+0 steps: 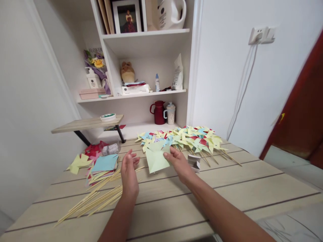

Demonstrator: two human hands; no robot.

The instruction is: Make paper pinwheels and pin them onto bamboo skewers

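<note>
The right hand [178, 163] pinches a light green paper square [156, 158]. The left hand [129, 171] is open beside it, maybe touching nothing, above the bamboo sticks [96, 200].

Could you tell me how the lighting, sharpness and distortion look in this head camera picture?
Head view: soft, even light, no glare; wide-angle bending curves the wall edges; the red door at right is smeared; the right hand and green paper are fairly sharp.

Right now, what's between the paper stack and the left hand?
Head view: bamboo sticks fan out between the paper stack and the left hand; otherwise bare table.
</note>
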